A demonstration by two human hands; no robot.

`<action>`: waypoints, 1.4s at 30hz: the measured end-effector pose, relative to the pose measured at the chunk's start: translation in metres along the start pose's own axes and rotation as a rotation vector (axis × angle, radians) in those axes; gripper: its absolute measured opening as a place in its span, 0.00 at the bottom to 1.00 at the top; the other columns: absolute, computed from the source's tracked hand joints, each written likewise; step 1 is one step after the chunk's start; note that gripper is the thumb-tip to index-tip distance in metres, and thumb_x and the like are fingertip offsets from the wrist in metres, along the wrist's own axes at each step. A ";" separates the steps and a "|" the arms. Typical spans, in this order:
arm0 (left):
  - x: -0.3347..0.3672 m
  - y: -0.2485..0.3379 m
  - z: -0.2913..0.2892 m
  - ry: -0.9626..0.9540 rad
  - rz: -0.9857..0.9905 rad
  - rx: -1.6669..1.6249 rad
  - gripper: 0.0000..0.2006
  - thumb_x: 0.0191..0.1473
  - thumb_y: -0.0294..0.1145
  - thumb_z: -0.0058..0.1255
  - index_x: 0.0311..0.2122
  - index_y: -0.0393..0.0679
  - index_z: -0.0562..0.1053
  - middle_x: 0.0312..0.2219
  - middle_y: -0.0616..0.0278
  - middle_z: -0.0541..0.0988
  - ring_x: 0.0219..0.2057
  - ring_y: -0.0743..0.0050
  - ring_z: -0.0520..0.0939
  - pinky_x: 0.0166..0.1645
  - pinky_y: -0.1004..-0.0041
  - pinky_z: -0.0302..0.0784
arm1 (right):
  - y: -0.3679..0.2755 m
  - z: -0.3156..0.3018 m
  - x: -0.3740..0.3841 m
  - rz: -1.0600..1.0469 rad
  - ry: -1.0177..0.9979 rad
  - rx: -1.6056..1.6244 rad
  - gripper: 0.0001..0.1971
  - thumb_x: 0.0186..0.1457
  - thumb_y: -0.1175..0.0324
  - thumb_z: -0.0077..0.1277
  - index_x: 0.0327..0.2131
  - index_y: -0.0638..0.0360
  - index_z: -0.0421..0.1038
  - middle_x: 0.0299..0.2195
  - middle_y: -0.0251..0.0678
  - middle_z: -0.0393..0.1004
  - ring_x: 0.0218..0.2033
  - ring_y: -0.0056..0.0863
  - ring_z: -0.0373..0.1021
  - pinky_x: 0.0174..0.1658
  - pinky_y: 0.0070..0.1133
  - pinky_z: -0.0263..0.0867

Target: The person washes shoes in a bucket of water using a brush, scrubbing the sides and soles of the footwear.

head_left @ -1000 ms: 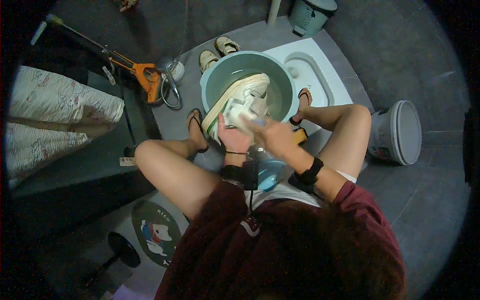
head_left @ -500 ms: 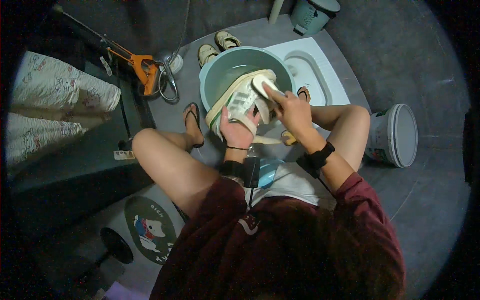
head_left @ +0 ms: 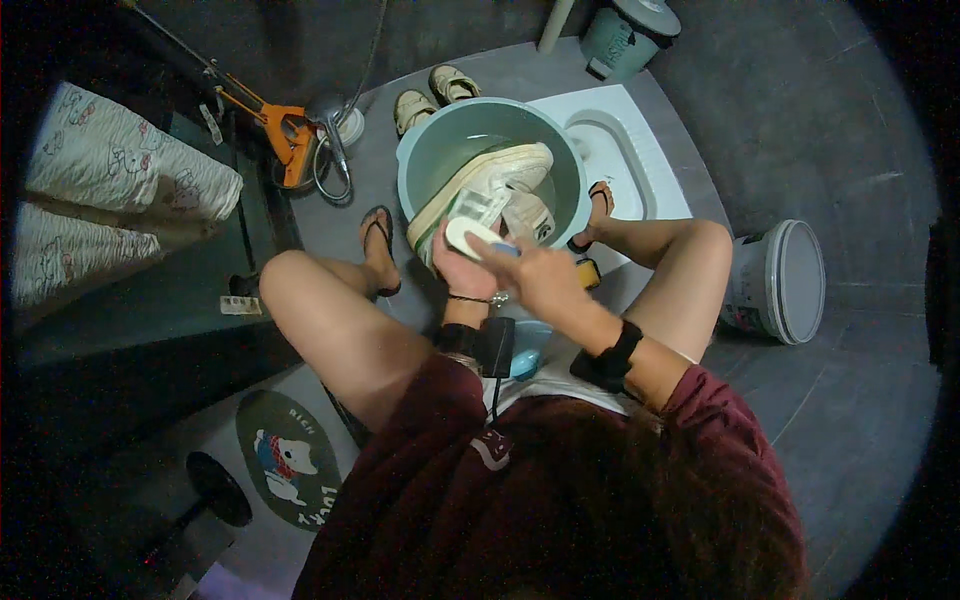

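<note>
A white sneaker (head_left: 485,180) with green at its heel lies slantwise over a grey-green basin (head_left: 574,225), its toe above the cloudy water. My left hand (head_left: 460,276) grips the sneaker at its near, heel end; some of its fingers are hidden behind the brush and the shoe. Closed round a white oval scrub brush (head_left: 470,238) with a bluish handle, my right hand (head_left: 545,283) holds it over the heel end, close to my left hand. Whether the bristles touch the shoe cannot be made out.
Behind the basin stands another pair of pale shoes (head_left: 412,108). A squat toilet (head_left: 655,185) adjoins it at right, with a lidded bin (head_left: 625,48) beyond. A white bucket (head_left: 770,280) lies beyond my right knee. An orange mop head (head_left: 290,150) and shower head (head_left: 330,112) are at left.
My right hand and the brush have moved from the sneaker's upper middle down and left toward its heel end. The sneaker stays in my left hand, nearly in place.
</note>
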State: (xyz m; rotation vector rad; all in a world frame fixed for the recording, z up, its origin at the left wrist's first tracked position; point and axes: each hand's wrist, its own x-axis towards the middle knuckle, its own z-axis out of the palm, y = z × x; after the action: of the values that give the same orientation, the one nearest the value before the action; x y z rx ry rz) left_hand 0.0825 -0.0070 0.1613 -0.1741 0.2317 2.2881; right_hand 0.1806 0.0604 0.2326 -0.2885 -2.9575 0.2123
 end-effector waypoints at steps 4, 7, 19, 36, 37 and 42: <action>-0.002 -0.002 0.026 -0.052 -0.127 -0.213 0.28 0.49 0.48 0.34 0.53 0.44 0.55 0.53 0.57 0.58 0.55 0.58 0.57 0.57 0.53 0.48 | 0.043 -0.019 0.022 0.272 0.117 -0.053 0.29 0.45 0.64 0.46 0.53 0.28 0.53 0.23 0.41 0.66 0.17 0.36 0.67 0.18 0.28 0.64; -0.004 -0.004 0.030 -0.021 -0.120 -0.147 0.28 0.49 0.49 0.35 0.54 0.45 0.55 0.53 0.57 0.58 0.55 0.58 0.57 0.57 0.55 0.49 | 0.035 -0.007 0.020 0.241 0.117 -0.108 0.30 0.45 0.62 0.47 0.53 0.27 0.53 0.25 0.43 0.67 0.17 0.36 0.68 0.18 0.28 0.64; -0.004 0.000 0.017 -0.046 -0.072 -0.023 0.33 0.49 0.58 0.34 0.54 0.43 0.55 0.52 0.53 0.59 0.54 0.56 0.58 0.57 0.57 0.51 | 0.014 -0.006 0.003 -0.049 -0.035 0.062 0.34 0.38 0.71 0.50 0.52 0.28 0.56 0.23 0.40 0.67 0.20 0.37 0.67 0.24 0.30 0.64; -0.001 -0.006 0.032 -0.105 -0.231 -0.106 0.40 0.44 0.68 0.29 0.54 0.44 0.54 0.53 0.56 0.58 0.54 0.55 0.56 0.57 0.57 0.47 | 0.051 -0.011 0.021 0.228 0.049 0.053 0.30 0.42 0.70 0.47 0.52 0.32 0.57 0.22 0.41 0.69 0.20 0.38 0.68 0.25 0.29 0.64; 0.002 -0.008 0.025 -0.070 -0.178 -0.058 0.40 0.45 0.68 0.29 0.54 0.44 0.54 0.53 0.56 0.58 0.54 0.55 0.56 0.57 0.57 0.48 | 0.046 -0.004 0.019 0.170 0.061 0.086 0.30 0.42 0.70 0.47 0.52 0.32 0.57 0.23 0.41 0.69 0.21 0.39 0.68 0.27 0.29 0.65; 0.001 -0.009 0.012 -0.101 -0.151 -0.033 0.37 0.48 0.65 0.28 0.54 0.44 0.55 0.52 0.57 0.59 0.54 0.55 0.57 0.57 0.57 0.49 | 0.029 -0.017 0.007 0.072 -0.086 0.256 0.29 0.42 0.70 0.47 0.51 0.34 0.58 0.24 0.44 0.70 0.26 0.39 0.69 0.32 0.30 0.65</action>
State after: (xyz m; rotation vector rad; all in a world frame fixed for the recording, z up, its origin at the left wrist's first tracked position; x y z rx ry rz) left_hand 0.0878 0.0022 0.1721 -0.0892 0.1247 2.1445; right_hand 0.1821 0.0926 0.2460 -0.3586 -2.9600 0.6216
